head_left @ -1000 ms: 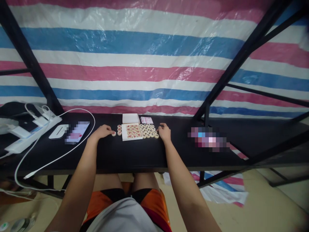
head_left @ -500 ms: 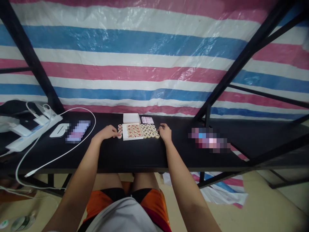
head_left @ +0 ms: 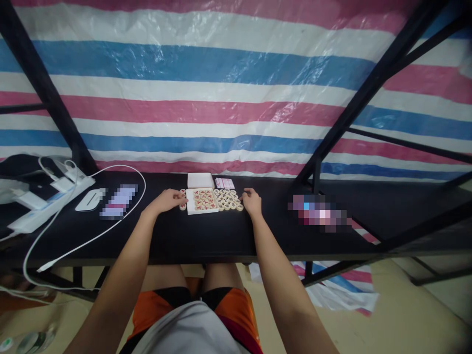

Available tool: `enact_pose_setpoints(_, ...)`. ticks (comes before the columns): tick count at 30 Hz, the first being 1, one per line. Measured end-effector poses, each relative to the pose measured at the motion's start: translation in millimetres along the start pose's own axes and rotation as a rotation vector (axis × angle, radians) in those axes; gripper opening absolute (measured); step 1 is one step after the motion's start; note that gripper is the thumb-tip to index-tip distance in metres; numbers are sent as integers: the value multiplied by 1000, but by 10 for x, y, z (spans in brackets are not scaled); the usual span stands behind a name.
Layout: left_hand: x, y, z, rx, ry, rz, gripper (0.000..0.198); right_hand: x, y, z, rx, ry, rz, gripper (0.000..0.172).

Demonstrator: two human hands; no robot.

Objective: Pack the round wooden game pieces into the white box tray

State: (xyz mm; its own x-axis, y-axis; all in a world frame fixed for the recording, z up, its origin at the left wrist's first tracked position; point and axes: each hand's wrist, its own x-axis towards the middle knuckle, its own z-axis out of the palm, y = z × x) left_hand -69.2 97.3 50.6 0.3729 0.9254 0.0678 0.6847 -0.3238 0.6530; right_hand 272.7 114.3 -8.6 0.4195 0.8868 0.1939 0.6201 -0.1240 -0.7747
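Observation:
A shallow white box (head_left: 202, 212) on the black table holds rows of round Chinese chess pieces with red characters (head_left: 205, 199). My left hand (head_left: 170, 200) is at the box's left edge, fingers drawn together over a short column of red-marked pieces (head_left: 183, 207); whatever is between the fingertips is hidden. To the right of the box lies a group of pieces with dark characters (head_left: 228, 200). My right hand (head_left: 252, 202) rests beside that group, fingers loosely apart, fingertips close to the outermost piece and holding nothing I can see.
Behind the box lie a white lid (head_left: 200, 180) and a pink-and-white printed card (head_left: 224, 183). On the left are a power strip (head_left: 47, 204), a white cable (head_left: 92, 241), a white device (head_left: 88, 200) and a blurred phone-like item (head_left: 118, 200). Another blurred item (head_left: 320, 214) sits right.
My left hand has shifted right, from the outer side of the left column of pieces to over it, reaching the box edge. My right hand has hardly moved.

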Motion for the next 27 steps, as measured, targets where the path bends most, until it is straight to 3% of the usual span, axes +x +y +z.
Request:
enact_pose_setpoints(4,-4,188,113,9,-113,122,39,4,-2,-2,4,-5,8,38)
enact_pose_setpoints(8,11,295,202,138,-141,187,32,1,1,-3,-2,-7,2,38)
enact_pose_setpoints(12,13,291,201,165,-112,178,23,-3,2,-1,-5,-4,-2,38)
enact_pose_setpoints(16,-1,296,217,166,-96,188,29,1,4,2,-12,0,-1,38)
enact_pose_setpoints(23,67,296,392,265,83,346,32,12,18,12,0,-3,1,38)
enact_pose_setpoints(27,117,247,442,361,32,373,31,9,16,14,-4,3,-6,38)
